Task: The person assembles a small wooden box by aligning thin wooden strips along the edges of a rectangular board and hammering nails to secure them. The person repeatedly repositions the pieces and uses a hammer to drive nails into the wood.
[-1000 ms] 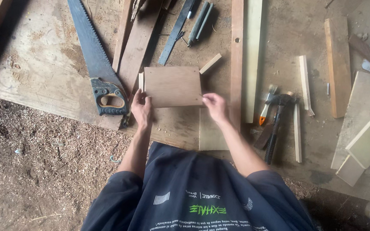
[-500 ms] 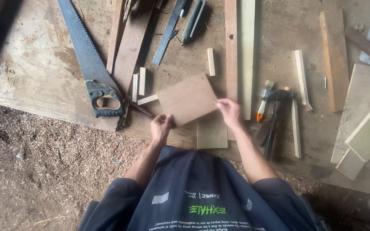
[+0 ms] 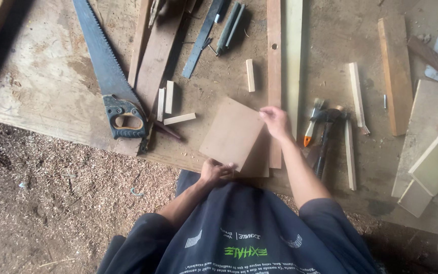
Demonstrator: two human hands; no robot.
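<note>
Holding a thin brown board [image 3: 233,133] by opposite corners, the left hand [image 3: 214,170] pinches its near corner and the right hand [image 3: 275,122] clamps its far right corner. It looks light, stiff and smooth, best gripped at the edges. The board hangs tilted just right of the handsaw [image 3: 112,83], over the workbench [image 3: 41,86].
</note>
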